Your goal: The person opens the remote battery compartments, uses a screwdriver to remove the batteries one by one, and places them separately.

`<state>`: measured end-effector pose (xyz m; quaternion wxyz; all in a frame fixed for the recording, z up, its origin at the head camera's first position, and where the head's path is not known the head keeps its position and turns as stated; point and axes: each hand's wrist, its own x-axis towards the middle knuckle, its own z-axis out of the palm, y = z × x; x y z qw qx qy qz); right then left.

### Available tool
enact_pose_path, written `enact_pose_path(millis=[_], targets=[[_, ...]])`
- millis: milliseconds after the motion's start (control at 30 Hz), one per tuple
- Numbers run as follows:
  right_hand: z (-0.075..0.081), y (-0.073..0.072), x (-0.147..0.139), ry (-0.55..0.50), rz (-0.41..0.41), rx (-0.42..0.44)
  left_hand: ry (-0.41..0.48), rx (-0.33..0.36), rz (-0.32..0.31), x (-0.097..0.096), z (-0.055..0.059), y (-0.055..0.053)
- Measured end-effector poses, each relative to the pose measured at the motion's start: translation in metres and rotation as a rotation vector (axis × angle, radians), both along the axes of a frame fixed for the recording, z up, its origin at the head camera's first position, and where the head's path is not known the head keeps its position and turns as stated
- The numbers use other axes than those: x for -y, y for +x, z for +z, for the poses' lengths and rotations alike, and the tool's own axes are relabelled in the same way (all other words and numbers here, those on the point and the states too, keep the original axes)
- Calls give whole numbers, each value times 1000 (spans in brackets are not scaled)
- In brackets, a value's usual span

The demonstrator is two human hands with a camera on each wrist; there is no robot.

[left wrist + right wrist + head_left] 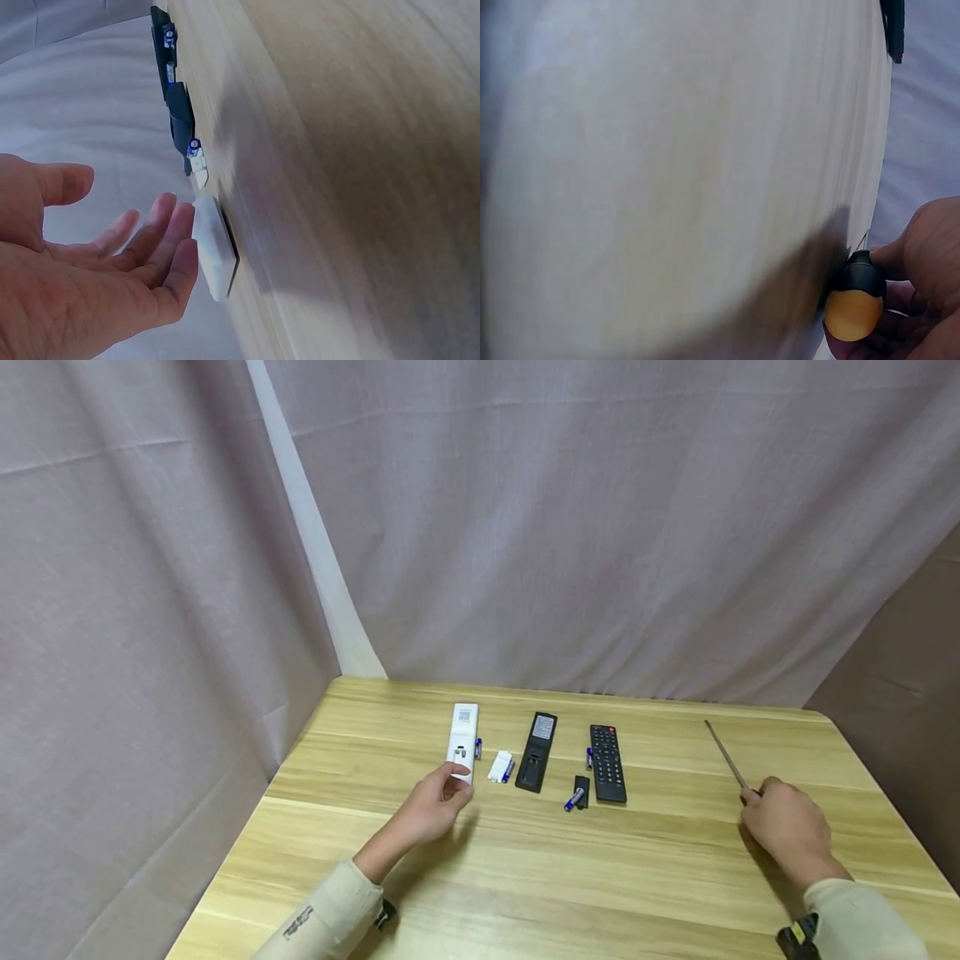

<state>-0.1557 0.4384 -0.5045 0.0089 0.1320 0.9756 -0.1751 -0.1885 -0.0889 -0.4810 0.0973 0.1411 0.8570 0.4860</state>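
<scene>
In the head view a white remote control (462, 739) lies back up, its battery bay uncovered. My left hand (433, 806) is at its near end. The left wrist view shows that hand (112, 262) with thumb spread away and fingers loosely bent, fingertips right at the edge of the white remote (214, 247). On the right side of the table my right hand (789, 827) grips a screwdriver (725, 753), its long metal shaft pointing to the back of the table. Its black and orange handle (853, 315) shows in the right wrist view, with fingers around it.
A blue battery (478, 748) lies beside the white remote, and a white battery cover (500, 766) with another battery sits to its right. Further right are a black remote back up (536, 752), a small black cover (582, 785) with a battery on it, and a black remote buttons up (608, 764).
</scene>
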Motion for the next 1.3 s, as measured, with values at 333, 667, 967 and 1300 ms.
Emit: enact_pose_path(millis=[333,667,967,1300], targets=[[0,0,-6,3,-41,-21,12,-3,33,4,-3,0],[2,2,-6,6,-55,-35,4,10,13,4,-1,0],[16,19,41,74,27,-214,-4,22,-2,2,2,0],[34,37,113,63,175,-349,4,14,-59,-15,3,-3]])
